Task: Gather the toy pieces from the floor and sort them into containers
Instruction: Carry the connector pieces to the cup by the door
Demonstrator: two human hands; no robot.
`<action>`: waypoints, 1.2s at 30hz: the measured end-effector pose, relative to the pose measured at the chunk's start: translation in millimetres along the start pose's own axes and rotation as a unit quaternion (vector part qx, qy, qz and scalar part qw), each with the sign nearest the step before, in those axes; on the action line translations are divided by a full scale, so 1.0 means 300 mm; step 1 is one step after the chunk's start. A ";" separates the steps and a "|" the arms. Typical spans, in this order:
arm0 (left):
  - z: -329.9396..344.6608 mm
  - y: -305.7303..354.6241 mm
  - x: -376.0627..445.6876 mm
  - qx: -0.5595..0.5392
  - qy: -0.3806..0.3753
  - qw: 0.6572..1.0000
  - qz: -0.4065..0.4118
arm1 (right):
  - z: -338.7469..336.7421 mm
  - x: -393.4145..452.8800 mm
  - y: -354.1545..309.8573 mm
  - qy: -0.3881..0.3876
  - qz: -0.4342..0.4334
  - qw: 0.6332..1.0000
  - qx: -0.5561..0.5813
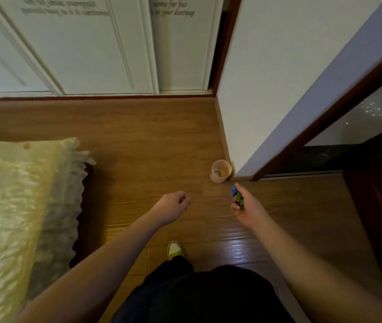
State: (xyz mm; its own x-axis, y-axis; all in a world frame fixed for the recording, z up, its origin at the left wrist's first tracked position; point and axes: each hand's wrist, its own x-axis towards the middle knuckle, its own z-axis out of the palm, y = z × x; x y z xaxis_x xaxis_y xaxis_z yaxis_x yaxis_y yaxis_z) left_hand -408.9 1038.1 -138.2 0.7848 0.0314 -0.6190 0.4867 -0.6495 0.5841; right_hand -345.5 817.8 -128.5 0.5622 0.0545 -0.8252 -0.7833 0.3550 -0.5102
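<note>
1. Toy pieces (237,196), green and blue, sit bunched in the right hand (245,209), to the right of the scene's middle and above the wooden floor (138,141).
2. The right hand's fingers curl round the pieces, with the blue one poking out at the far end of the grip and the green one nearer the palm. How many pieces there are is too blurred to count.
3. The left hand (173,206) hangs over the floor left of the right hand, well apart from it. Its fingers are curled in toward the palm; whether they hold anything I cannot tell.
4. A pale round cup (220,174) stands upright on the floor, just beyond the right hand and tucked against the corner of the white wall (266,89). Something yellowish and a dark ring lie at its bottom; what they are is unclear.
5. On the left, a bed with a shiny yellow-green cover (15,194) and a frilled edge runs along the near left side.
6. Far across the floor are white panelled wardrobe doors (80,47) with faint lettering near the top.
7. On the right, a dark wooden door frame (325,122) slants down to the floor, with dark furniture (378,217) nearer on the right.
8. At the near edge, the person's dark trousers (208,297) and one white and yellow shoe (174,250) show between the forearms.
</note>
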 end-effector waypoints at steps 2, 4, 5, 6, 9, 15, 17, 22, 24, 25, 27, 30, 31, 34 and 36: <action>-0.063 0.049 0.054 0.029 0.002 0.999 0.026 | 0.006 0.016 -0.031 0.013 0.004 1.000 0.018; -0.113 0.094 0.108 0.033 0.001 0.999 0.038 | 0.007 0.033 -0.060 0.017 0.010 0.999 0.031; -0.132 0.113 0.133 0.035 -0.002 0.999 0.042 | 0.009 0.043 -0.077 0.016 0.013 0.999 0.036; -0.145 0.129 0.156 0.039 -0.004 0.998 0.045 | 0.011 0.053 -0.095 0.017 0.016 0.999 0.041; -0.157 0.163 0.220 0.043 -0.014 0.998 0.045 | 0.008 0.089 -0.157 0.024 0.025 0.998 0.054; -0.150 0.180 0.362 0.049 0.001 0.998 0.028 | 0.008 0.274 -0.290 0.030 0.051 0.997 0.054; -0.161 0.187 0.410 0.043 0.004 0.999 0.010 | 0.012 0.359 -0.333 0.032 0.063 0.996 0.052; -0.175 0.246 0.549 0.005 0.011 0.999 -0.045 | 0.028 0.580 -0.463 0.033 0.087 0.996 0.007; -0.166 0.276 0.620 -0.018 0.009 0.998 -0.053 | 0.038 0.674 -0.513 0.030 0.092 0.995 -0.018; -0.159 0.288 0.658 -0.025 0.007 0.998 -0.055 | 0.045 0.723 -0.532 0.028 0.094 0.995 -0.028; -0.148 0.304 0.726 -0.030 0.008 0.998 -0.059 | 0.061 0.813 -0.553 0.030 0.099 0.994 -0.038; -0.107 0.283 0.860 -0.038 0.028 0.996 -0.073 | 0.084 0.987 -0.541 0.041 0.111 0.992 -0.040; -0.082 0.260 0.909 -0.041 0.034 0.996 -0.077 | 0.091 1.055 -0.525 0.043 0.113 0.992 -0.035; 0.012 0.149 1.082 -0.048 0.042 0.995 -0.071 | 0.098 1.291 -0.439 0.062 0.115 0.991 -0.014; 0.087 0.040 1.224 -0.050 0.030 0.997 -0.057 | 0.082 1.488 -0.354 0.078 0.115 0.990 0.005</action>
State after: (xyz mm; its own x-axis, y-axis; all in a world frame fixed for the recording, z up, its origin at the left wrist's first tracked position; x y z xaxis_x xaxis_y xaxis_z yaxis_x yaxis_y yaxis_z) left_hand -124.7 1022.0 -372.2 0.7420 0.1478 -0.6539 0.6076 -0.5607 0.5626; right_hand -4.8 827.3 -436.9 0.3204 -0.0088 -0.9472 -0.8832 0.3588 -0.3020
